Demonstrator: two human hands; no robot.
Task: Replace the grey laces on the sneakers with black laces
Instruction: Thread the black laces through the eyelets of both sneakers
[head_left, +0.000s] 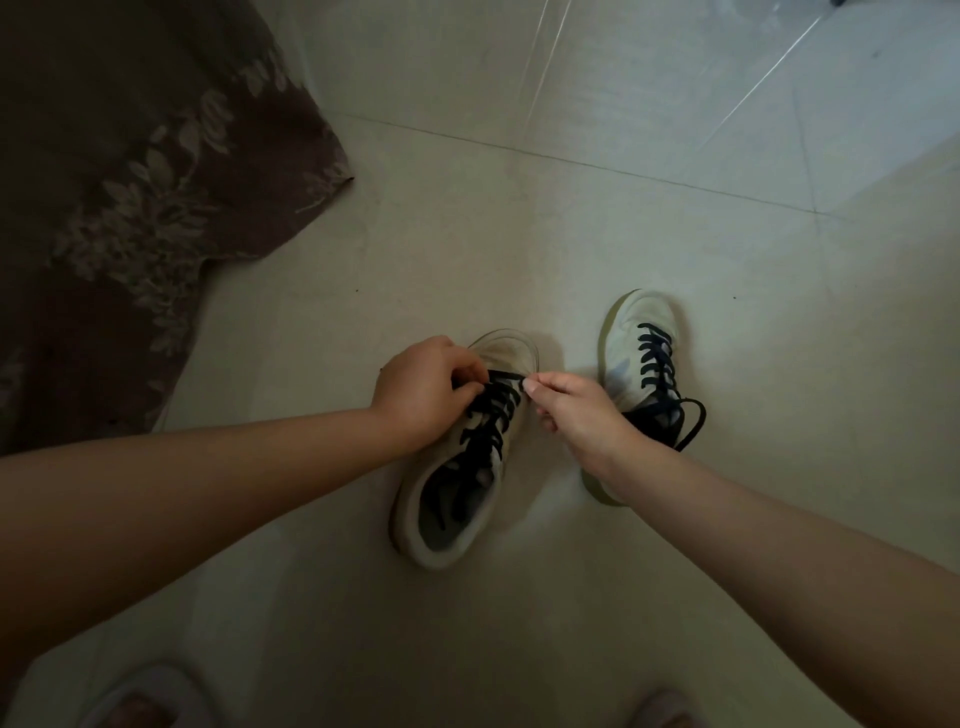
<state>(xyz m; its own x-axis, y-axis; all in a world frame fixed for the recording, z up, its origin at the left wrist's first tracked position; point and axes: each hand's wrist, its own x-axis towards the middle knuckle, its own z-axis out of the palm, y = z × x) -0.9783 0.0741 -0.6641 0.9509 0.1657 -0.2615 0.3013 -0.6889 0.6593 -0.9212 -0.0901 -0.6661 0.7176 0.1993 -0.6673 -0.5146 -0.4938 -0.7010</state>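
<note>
Floor: pale tiles, carrying both sneakers.
Cloth: brown, leaf-patterned, at 10 o'clock.
Near sneaker: centre, toe toward 12, black lace threaded up its front.
Far sneaker: at 2 o'clock of the near one, just beside it, with its own lace, a loose loop trailing toward 4.
Left hand: over the near sneaker's toe end, fingers curled, pinching the lace's lowest bar.
Right hand: between the sneakers, thumb and fingers pinched on the bar's other end.
Slippers: at 7 and 5, frame bottom.
</note>
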